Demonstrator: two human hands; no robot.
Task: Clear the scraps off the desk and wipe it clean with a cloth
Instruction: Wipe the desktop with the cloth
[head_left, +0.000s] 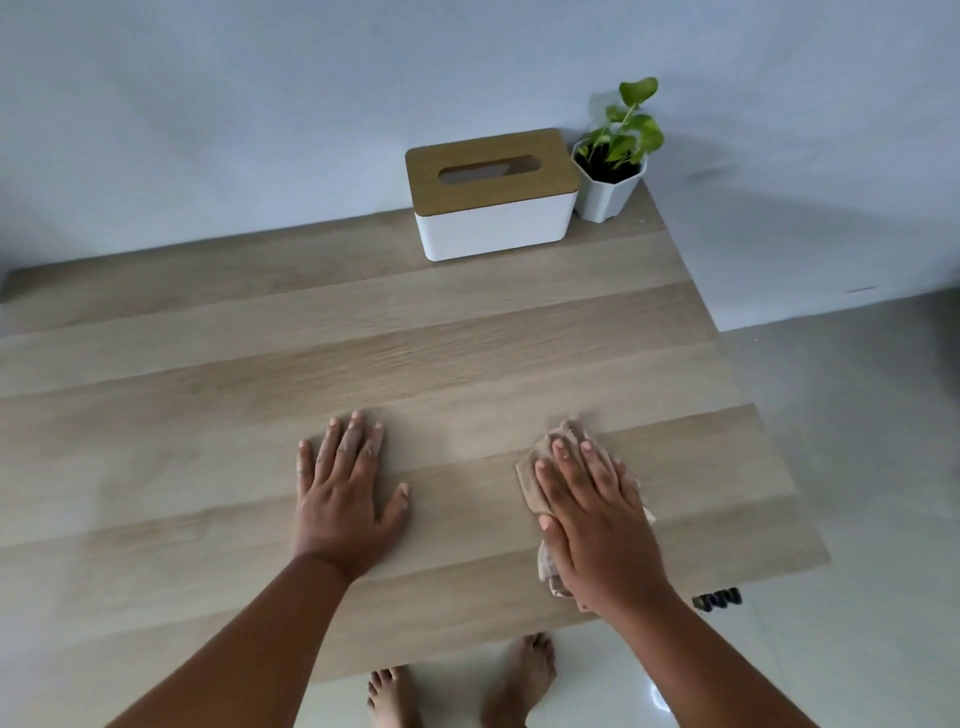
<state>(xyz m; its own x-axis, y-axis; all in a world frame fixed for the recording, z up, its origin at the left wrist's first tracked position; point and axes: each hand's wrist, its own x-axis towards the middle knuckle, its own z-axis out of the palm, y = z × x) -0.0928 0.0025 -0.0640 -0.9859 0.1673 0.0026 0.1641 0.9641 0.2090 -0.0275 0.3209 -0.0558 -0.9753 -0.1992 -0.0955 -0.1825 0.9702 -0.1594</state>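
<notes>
Desk (208, 441): the light wood-grain top fills the left and centre of the frame, its near edge running along the bottom and its right edge slanting down the right side.
Your left hand (343, 499): it lies flat at lower centre, palm down on bare wood, fingers spread and thumb out to the right. It grasps nothing.
Tissue box (493, 195): white with a wooden lid and an oval slot, it stands at upper centre near the desk's far edge, close to the wall (208, 130).
Your feet (519, 680): bare, on the pale floor (857, 467) just past the near edge, at bottom centre.
Cloth (535, 467): a crumpled beige rag lies on the desk at lower right, near the right edge; its folds show beyond your fingertips and under the heel of your palm.
Your right hand (597, 525): it presses down on top of the cloth, fingers extended and slightly apart, holding the rag flat against the wood rather than clenching it.
Plant (615, 156): a small green plant in a white faceted pot sits at upper right, just beside the tissue box, in the far right corner of the desk.
Dark object (717, 598): small, by the desk's near right corner; you cannot tell what it is.
</notes>
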